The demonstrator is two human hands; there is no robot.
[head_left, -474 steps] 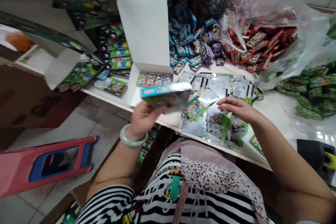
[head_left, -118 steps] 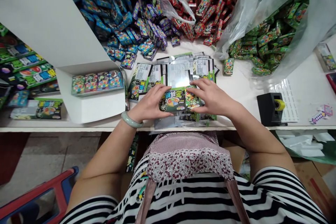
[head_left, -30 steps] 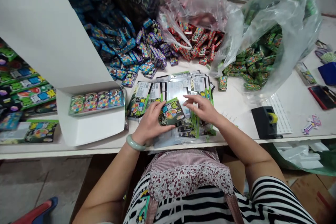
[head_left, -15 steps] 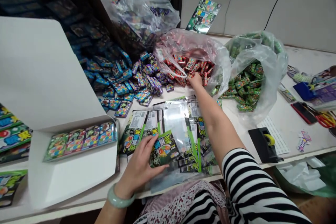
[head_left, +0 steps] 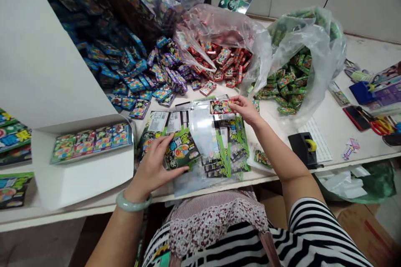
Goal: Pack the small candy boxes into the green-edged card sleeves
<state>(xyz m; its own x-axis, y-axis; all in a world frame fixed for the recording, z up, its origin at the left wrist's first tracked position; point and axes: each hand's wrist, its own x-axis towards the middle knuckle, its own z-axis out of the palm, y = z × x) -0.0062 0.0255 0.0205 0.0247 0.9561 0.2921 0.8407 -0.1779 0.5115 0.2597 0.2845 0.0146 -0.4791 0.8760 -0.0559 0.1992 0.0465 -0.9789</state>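
My right hand (head_left: 247, 109) pinches a small red candy box (head_left: 220, 107) by its right end, above the pile of flat packets. My left hand (head_left: 152, 164) holds a black-and-green printed packet (head_left: 181, 150), with the fingers at its upper edge and the thumb along the lower one. Under both hands lie several clear plastic packets with black-and-green printing (head_left: 230, 144), overlapping on the table. Behind them an open plastic bag (head_left: 232, 21) spills similar red boxes (head_left: 224, 58). One loose red box (head_left: 207, 88) lies in front of that bag.
At left stands an open white carton (head_left: 84, 181) holding a row of boxes. Blue boxes (head_left: 134, 83) and purple boxes (head_left: 175, 75) are heaped behind. A bag of green boxes (head_left: 328, 66), a tape dispenser (head_left: 305, 150) and scissors (head_left: 380, 125) are at right.
My right hand has come back from the bag of red boxes towards me, with one red box in its fingers. My left hand still holds its packet. The view has tilted down.
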